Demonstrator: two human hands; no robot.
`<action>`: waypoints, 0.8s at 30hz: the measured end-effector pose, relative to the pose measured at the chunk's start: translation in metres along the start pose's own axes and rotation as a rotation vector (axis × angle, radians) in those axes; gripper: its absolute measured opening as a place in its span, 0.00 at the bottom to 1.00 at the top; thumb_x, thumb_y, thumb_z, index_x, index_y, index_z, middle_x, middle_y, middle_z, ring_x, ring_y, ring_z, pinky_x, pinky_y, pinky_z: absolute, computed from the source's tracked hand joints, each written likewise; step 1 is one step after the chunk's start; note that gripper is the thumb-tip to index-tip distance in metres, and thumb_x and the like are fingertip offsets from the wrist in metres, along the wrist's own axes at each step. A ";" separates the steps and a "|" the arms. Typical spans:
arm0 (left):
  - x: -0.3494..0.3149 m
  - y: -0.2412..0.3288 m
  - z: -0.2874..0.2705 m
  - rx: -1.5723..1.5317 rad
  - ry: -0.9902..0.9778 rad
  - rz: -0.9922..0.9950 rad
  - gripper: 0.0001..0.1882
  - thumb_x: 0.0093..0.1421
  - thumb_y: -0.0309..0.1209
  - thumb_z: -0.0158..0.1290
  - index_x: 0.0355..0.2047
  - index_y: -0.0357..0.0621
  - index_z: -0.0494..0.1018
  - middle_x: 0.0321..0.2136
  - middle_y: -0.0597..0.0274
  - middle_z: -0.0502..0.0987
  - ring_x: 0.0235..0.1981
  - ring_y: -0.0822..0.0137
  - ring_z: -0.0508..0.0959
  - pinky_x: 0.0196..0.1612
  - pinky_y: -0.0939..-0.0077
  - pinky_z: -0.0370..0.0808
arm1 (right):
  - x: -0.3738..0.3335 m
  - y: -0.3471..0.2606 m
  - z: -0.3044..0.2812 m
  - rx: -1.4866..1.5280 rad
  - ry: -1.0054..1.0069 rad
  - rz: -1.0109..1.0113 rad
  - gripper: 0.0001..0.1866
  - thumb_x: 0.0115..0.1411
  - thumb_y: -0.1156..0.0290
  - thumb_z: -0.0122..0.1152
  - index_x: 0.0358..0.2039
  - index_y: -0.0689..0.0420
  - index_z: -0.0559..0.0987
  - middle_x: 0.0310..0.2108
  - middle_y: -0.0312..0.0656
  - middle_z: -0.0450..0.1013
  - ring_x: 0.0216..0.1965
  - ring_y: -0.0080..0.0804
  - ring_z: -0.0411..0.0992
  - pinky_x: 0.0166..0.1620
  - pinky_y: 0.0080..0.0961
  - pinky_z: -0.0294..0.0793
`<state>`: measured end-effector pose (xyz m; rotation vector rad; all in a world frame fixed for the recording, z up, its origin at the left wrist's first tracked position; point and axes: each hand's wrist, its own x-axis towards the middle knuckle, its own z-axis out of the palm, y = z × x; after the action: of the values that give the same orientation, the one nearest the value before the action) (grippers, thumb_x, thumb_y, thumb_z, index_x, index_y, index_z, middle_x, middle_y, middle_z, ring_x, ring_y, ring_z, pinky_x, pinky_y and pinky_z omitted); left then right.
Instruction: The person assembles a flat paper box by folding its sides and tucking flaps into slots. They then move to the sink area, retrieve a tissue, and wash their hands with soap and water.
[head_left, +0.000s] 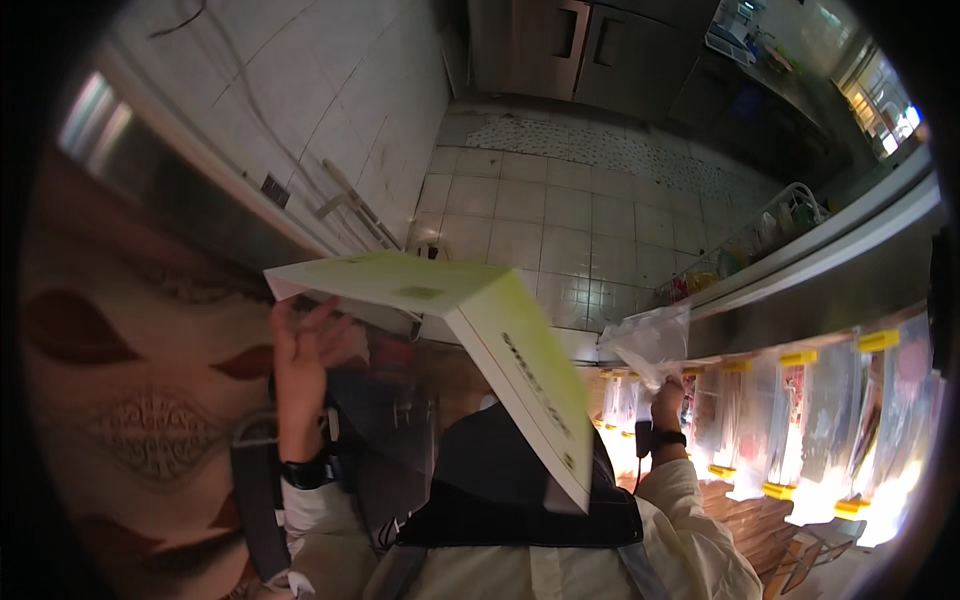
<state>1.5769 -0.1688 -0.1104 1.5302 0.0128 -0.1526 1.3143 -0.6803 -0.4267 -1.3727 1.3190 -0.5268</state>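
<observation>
A white and pale green cardboard box [530, 370] with dark print is tilted in front of my chest, its panels bent at an angle. My left hand [308, 350] is under its left end, the fingers curled up against the inside edge and slightly blurred. A dark band circles that wrist. On the right, my right hand [667, 402] is closed on a crumpled clear plastic bag [655, 340] that sticks up from the fingers. A dark strap runs round the right wrist too.
A doorway opens ahead onto a tiled floor [520, 210] with dark cabinets [640, 50] beyond. Clear bins with yellow latches [800, 400] line the right side. A wire rack [760, 235] stands past the door frame. Patterned brown fabric [150, 400] covers the left side.
</observation>
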 end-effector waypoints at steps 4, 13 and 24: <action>0.058 0.009 0.024 0.254 -0.007 0.089 0.24 0.68 0.28 0.33 0.63 0.47 0.42 0.56 0.43 0.64 0.50 0.52 0.74 0.51 0.62 0.72 | 0.009 0.027 0.043 -0.021 -0.009 -0.094 0.13 0.48 0.88 0.38 0.26 0.60 0.72 0.26 0.35 0.68 0.35 0.28 0.68 0.45 0.24 0.65; 0.184 0.007 0.138 0.371 -0.002 0.044 0.31 0.64 0.19 0.35 0.65 0.42 0.37 0.58 0.39 0.62 0.55 0.50 0.70 0.53 0.65 0.71 | 0.065 -0.139 0.115 -0.016 -1.004 -0.017 0.10 0.48 0.85 0.45 0.24 0.62 0.76 0.20 0.39 0.72 0.26 0.27 0.71 0.32 0.22 0.70; 0.397 -0.152 0.220 0.020 -0.202 -0.205 0.31 0.64 0.30 0.46 0.63 0.53 0.44 0.62 0.43 0.55 0.54 0.44 0.67 0.49 0.46 0.73 | 0.203 -0.161 0.179 -0.504 -1.016 0.199 0.42 0.49 0.38 0.62 0.49 0.67 0.75 0.48 0.52 0.73 0.47 0.40 0.71 0.50 0.32 0.68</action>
<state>1.9350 -0.4288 -0.2935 1.5254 0.0073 -0.4714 1.5923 -0.8284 -0.4087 -1.5512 0.7159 0.6382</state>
